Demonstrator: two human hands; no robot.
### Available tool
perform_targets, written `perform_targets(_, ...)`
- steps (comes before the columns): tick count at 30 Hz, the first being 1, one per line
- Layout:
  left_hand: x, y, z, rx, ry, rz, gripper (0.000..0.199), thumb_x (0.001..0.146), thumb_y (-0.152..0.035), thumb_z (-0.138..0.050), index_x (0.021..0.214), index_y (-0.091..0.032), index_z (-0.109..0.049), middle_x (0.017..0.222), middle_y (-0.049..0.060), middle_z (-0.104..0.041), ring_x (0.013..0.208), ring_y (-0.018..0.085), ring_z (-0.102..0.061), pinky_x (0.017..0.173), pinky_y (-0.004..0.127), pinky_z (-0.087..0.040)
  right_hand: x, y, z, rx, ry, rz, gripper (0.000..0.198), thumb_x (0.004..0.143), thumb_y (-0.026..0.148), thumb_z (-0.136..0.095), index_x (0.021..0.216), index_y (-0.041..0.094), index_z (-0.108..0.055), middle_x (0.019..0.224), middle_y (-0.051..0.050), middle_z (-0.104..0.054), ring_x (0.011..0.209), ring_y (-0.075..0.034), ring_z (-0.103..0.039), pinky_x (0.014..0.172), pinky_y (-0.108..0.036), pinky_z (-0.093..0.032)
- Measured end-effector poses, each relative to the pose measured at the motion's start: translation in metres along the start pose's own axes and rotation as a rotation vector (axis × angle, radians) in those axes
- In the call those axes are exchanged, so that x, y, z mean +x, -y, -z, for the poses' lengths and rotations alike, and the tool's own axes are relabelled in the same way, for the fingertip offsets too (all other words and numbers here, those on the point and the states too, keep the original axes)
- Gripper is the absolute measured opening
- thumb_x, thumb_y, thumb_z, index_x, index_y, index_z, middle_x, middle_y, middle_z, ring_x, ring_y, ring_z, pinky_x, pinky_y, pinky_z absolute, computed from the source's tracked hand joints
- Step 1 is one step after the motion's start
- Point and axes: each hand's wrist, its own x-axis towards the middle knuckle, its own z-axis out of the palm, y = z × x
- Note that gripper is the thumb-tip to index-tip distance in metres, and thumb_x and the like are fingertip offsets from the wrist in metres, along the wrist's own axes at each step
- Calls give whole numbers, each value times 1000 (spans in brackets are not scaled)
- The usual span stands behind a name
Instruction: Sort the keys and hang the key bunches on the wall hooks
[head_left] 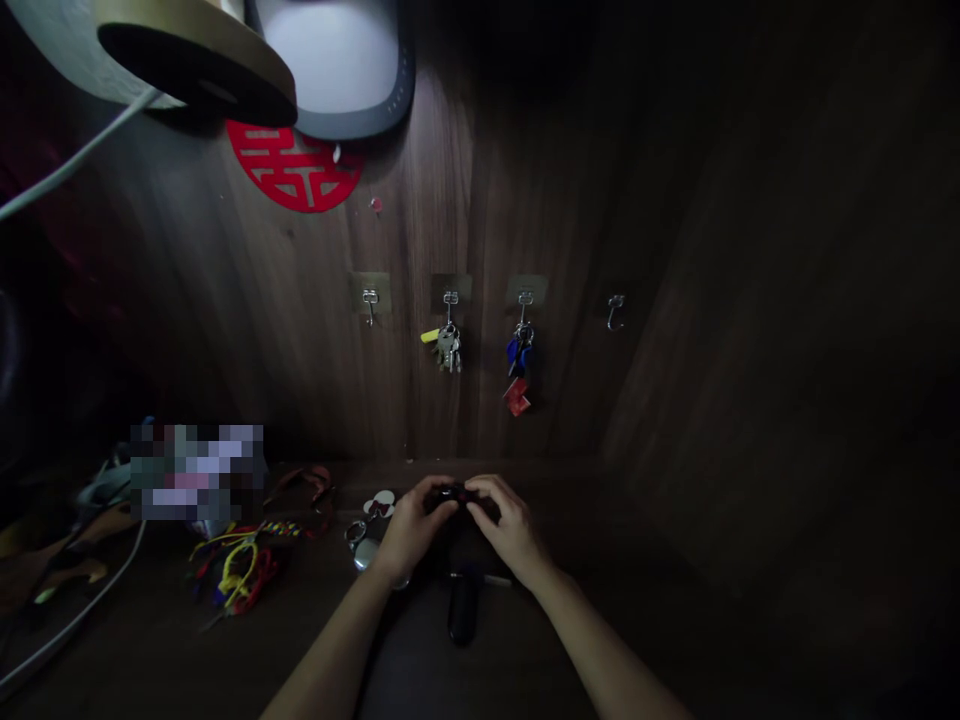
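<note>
Above the dark wooden surface, my left hand (415, 522) and my right hand (507, 515) meet with thumbs and fingers pinched. Between their fingertips is a small dark, glossy object (452, 493), whose kind is hard to make out in the low light. Just below them lies a black oblong object (463, 610) that looks like a key fob. A thin metallic strip (496, 580) sticks out near its upper end, towards my right wrist. Beside my left hand is a keychain (367, 552) with rings and a rounded silvery piece, partly hidden by the hand. A white flower-like charm (380, 503) lies behind it.
On the wooden wall, one bunch of keys (448, 348) and a blue-headed bunch (518, 352) hang from hooks; two outer hooks (370, 305) hold nothing. Colourful braided cords (244, 572) and a white cable (97, 610) lie left. A lamp (199, 60) juts in at upper left.
</note>
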Motion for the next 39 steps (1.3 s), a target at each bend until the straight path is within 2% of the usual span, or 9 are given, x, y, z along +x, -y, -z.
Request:
perform_targets(6, 2, -9, -1, -311, -49, 83, 38, 71, -27, -66, 107, -19, -59, 114, 7, -64, 109, 22, -57, 94, 35, -42, -1, 2, 2, -18, 4, 10, 16, 81, 15, -48, 88, 22, -60, 82, -3, -63, 76, -16, -61, 70, -28, -50)
perform_targets(11, -1, -17, -5, -329, -61, 55, 37, 74, -31, -64, 109, -20, -58, 110, 5, -65, 107, 20, -57, 96, 33, -40, -1, 9, 8, -20, 14, -9, 14, 86, 22, -46, 86, 22, -59, 81, -3, -62, 75, -16, -60, 69, -27, -48)
perform_targets(14, -3, -17, -8, -297, -35, 35, 32, 74, -30, -63, 104, -21, -59, 109, 5, -65, 106, 20, -57, 93, 32, -42, 1, 10, 9, 20, -10, -100, 17, 87, 29, -45, 86, 22, -60, 81, -4, -63, 79, -17, -60, 71, -27, -47)
perform_targets(20, -6, -18, -12, -302, 82, 59, 27, 72, -20, -61, 99, -20, -59, 103, 4, -65, 100, 21, -57, 86, 30, -43, 5, 5, 7, 373, -1, -348, 32, 84, 47, -50, 89, 21, -67, 93, -5, -67, 96, -21, -60, 85, -32, -46)
perform_targets(24, -6, -22, -13, -318, 129, 61, 24, 71, -17, -59, 95, -20, -60, 102, 4, -64, 100, 20, -55, 87, 29, -41, 6, 7, 6, 626, 0, -473, 31, 78, 47, -59, 92, 22, -69, 96, -4, -69, 97, -21, -60, 90, -35, -43)
perform_targets(27, -7, -23, -13, -333, 174, 84, 23, 72, -19, -57, 95, -20, -60, 104, 4, -63, 100, 20, -55, 85, 28, -41, 6, 10, 7, 738, 12, -539, 29, 74, 44, -65, 90, 21, -70, 87, -3, -70, 86, -19, -62, 84, -33, -45)
perform_targets(32, -8, -20, -16, -505, 231, 210, 25, 73, -22, -56, 98, -22, -52, 92, 1, -65, 78, 14, -59, 67, 23, -43, 7, 16, 9, 835, -11, -575, 23, 70, 38, -70, 81, 18, -69, 70, 1, -65, 65, -12, -57, 66, -24, -44)
perform_targets(36, -8, -20, -20, -656, 240, 273, 30, 77, -27, -55, 105, -20, -50, 81, 2, -66, 72, 15, -61, 66, 26, -44, 7, 13, 9, 805, -84, -538, 20, 68, 36, -72, 76, 18, -66, 77, 0, -66, 71, -14, -57, 67, -24, -44)
perform_targets(39, -8, -21, -21, -675, 282, 346, 35, 77, -34, -56, 109, -21, -51, 87, 3, -65, 66, 15, -60, 61, 27, -45, 6, 9, 9, 812, -147, -537, 21, 68, 37, -72, 75, 19, -63, 75, 0, -64, 70, -14, -57, 62, -23, -44)
